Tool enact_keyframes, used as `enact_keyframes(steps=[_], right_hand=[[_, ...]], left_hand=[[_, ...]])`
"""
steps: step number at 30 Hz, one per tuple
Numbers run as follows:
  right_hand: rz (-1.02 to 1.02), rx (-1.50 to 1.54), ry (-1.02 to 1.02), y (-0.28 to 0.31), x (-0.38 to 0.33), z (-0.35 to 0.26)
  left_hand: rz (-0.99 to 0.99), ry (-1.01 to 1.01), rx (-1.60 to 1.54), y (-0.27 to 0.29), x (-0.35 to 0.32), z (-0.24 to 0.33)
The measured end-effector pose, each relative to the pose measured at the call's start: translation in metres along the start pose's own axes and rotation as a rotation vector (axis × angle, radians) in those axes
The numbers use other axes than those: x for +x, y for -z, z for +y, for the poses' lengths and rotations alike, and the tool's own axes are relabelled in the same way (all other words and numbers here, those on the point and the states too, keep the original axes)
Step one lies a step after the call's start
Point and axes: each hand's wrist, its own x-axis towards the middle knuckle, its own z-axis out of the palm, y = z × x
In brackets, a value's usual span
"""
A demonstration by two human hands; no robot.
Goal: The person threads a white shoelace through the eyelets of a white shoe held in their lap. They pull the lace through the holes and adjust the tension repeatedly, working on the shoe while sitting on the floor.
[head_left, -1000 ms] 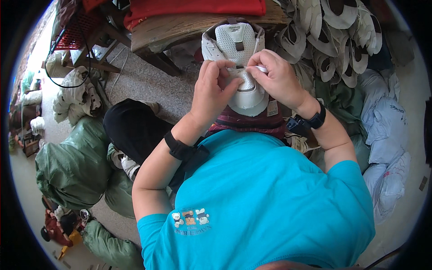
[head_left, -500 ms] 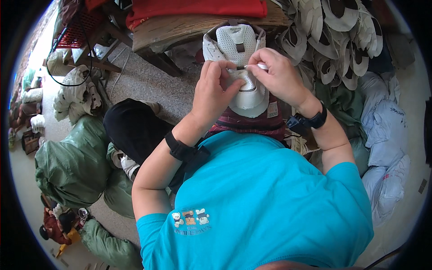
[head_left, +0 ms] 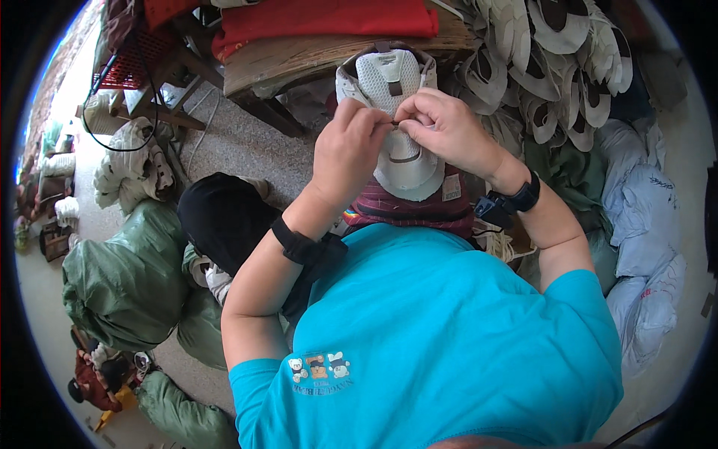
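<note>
A white mesh shoe upper (head_left: 389, 82) lies in front of me over a dark red striped cushion (head_left: 415, 209). My left hand (head_left: 348, 146) and my right hand (head_left: 441, 127) meet over its middle, fingertips pinched together on a thin dark lace end (head_left: 394, 122) at the upper's throat. Both wrists carry black bands. The upper's middle part is hidden under my fingers.
A pile of several white shoe uppers (head_left: 553, 67) lies at the upper right. A wooden bench (head_left: 299, 63) with red fabric (head_left: 321, 19) stands behind. Green sacks (head_left: 123, 277) sit at the left, pale bags (head_left: 643, 224) at the right, a black bag (head_left: 221, 217) beside my left arm.
Both hands have drawn closer together over the shoe upper, their fingertips now pinching at one spot on its throat; the upper has stayed in place.
</note>
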Motion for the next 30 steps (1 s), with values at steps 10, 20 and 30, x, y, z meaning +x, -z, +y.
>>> enact_keyframes(steps=[10, 20, 30], right_hand=[[-0.029, 0.230, -0.300, 0.036, -0.040, 0.013], [-0.216, -0.545, -0.346, 0.060, -0.102, 0.109], [0.714, 1.254, -0.954, 0.066, -0.142, 0.198]], left_hand=[[0.590, 0.282, 0.385, 0.212, -0.067, -0.170], [0.951, 0.652, -0.718, 0.352, -0.209, -0.272], [0.026, 0.621, -0.839, 0.035, -0.008, -0.019]])
